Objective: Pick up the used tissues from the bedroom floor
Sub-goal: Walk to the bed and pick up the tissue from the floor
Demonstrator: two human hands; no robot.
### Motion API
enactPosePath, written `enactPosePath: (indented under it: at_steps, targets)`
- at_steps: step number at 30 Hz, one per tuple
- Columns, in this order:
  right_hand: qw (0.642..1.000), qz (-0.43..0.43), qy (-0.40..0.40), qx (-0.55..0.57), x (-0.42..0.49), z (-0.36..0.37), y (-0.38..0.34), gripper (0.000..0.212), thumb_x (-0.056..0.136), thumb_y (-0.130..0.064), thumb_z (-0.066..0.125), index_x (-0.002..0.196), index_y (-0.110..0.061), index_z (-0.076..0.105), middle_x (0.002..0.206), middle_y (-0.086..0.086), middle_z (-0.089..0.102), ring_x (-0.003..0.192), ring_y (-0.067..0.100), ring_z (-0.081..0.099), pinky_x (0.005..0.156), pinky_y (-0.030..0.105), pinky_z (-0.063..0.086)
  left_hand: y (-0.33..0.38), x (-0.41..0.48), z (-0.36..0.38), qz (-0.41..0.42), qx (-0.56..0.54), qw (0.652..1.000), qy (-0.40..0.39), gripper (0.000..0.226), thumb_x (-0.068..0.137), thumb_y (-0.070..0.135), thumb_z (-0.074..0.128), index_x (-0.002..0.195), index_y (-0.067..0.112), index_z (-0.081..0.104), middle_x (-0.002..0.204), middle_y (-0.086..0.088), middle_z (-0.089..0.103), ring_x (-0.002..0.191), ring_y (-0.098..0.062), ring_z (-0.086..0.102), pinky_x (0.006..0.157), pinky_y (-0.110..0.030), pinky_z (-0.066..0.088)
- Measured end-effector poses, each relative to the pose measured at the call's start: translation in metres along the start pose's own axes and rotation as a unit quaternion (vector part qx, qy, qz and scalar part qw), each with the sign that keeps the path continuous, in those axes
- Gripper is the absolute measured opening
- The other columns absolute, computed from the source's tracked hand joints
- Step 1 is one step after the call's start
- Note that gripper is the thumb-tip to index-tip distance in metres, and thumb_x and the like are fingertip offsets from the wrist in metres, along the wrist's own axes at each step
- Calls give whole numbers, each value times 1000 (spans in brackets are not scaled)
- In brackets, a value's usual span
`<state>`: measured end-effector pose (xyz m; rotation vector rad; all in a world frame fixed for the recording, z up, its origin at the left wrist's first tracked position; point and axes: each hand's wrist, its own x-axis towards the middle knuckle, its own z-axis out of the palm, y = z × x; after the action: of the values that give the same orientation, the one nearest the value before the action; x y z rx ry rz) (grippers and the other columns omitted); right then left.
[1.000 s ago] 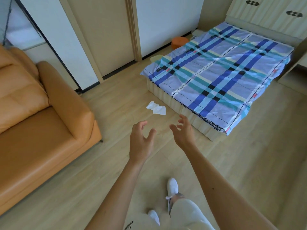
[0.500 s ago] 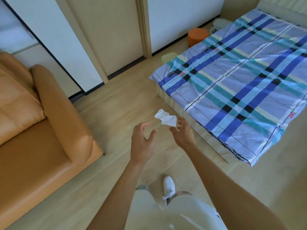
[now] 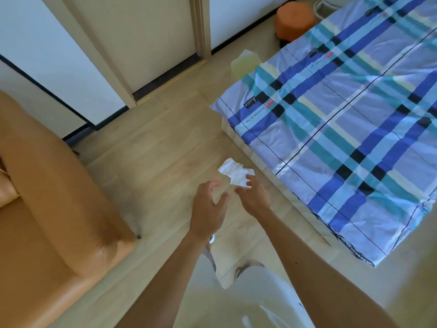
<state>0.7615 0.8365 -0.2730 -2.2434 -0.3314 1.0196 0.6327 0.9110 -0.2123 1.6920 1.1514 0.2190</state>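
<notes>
A crumpled white tissue (image 3: 233, 171) lies on the light wooden floor close to the corner of the bed. My right hand (image 3: 255, 197) is stretched out over its near edge, fingers spread, and its fingertips overlap the tissue in view; whether they touch it I cannot tell. My left hand (image 3: 209, 208) hovers a little to the left and nearer to me, fingers apart and holding nothing.
A bed with a blue and teal plaid sheet (image 3: 350, 129) fills the right side. An orange leather sofa (image 3: 54, 209) stands at the left. An orange tub (image 3: 294, 18) and a pale yellow container (image 3: 244, 63) sit by the wall behind the bed. My legs are below.
I have moved closer to the tissue and bent lower. Both hands have advanced toward it; the right hand's fingertips now reach its near edge.
</notes>
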Motion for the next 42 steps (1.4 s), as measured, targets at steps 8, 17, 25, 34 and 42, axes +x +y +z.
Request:
enactPosePath:
  at_steps: [8,17,25,34,42]
  targets:
    - [995,102,-6,-9,125,29,-13,77,83,-30,75,147,-13,37,142,15,49,130,30,50,106,49,44,-14,146,8,-24,49,996,-76,33,90,23,65,121,15,62,117,7,55,115,-10,54,92,-20,37]
    - [984,160,-12,-82,308,106,83,87,79,-30,77,151,-16,30,145,15,43,130,29,48,91,28,36,-125,280,86,-62,92,986,-125,38,91,23,62,127,14,56,130,-2,54,123,-18,51,95,-16,31]
    - [949,166,-81,-254,484,199,213,89,77,-43,77,148,-25,28,152,15,29,127,33,47,95,40,40,-274,364,166,-42,129,984,-112,49,91,21,62,137,12,48,135,-5,50,127,-20,48,101,-19,32]
    - [946,220,-63,-228,582,258,316,89,69,-49,83,146,-37,38,159,16,5,132,41,45,94,45,49,-375,391,227,-43,114,986,-115,65,94,22,62,150,10,32,141,-7,45,130,-21,46,104,-36,45]
    - [959,172,-53,-220,597,280,340,110,65,-59,82,153,-19,29,160,8,12,146,34,21,105,48,39,-387,395,240,-48,114,985,-121,69,95,24,61,153,9,27,144,-7,43,133,-18,43,105,-34,46]
